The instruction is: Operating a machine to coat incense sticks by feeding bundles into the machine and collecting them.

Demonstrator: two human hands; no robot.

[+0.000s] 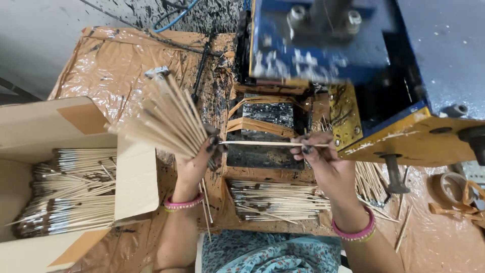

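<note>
A: The single bamboo stick is what both hands meet on, but start big. What fills the view?

B: The blue and yellow machine at the top and right, its surfaces spattered black. It stands on a table wrapped in brown plastic sheet. At the left is an open cardboard box full of sticks with dark coated ends, laid in rows.

A: And between the arms?

B: A flat pile of finished sticks lies on the table just in front of the person, with a looser scatter under the machine's yellow plate.

A: Now the hands.

B: The left hand is closed around a fanned bundle of bare sticks, which spreads up and to the left, away from the machine. The right hand is pinched shut on the single bamboo stick near its right end. Both have blackened fingertips and a pink bangle at the wrist.

A: How does that single stick lie?

B: Its long axis runs nearly level, left to right, spanning the gap between the two hands. Its left end touches the left hand at the base of the bundle; its right end sits at the right fingertips, close beside the machine's yellow plate. So the right hand is the nearer one to the machine, and the stick lies across the dark, stained slot in front of it.

A: Is the stick free of the bundle?

B: I cannot tell; the left fingers hide that end.
</note>
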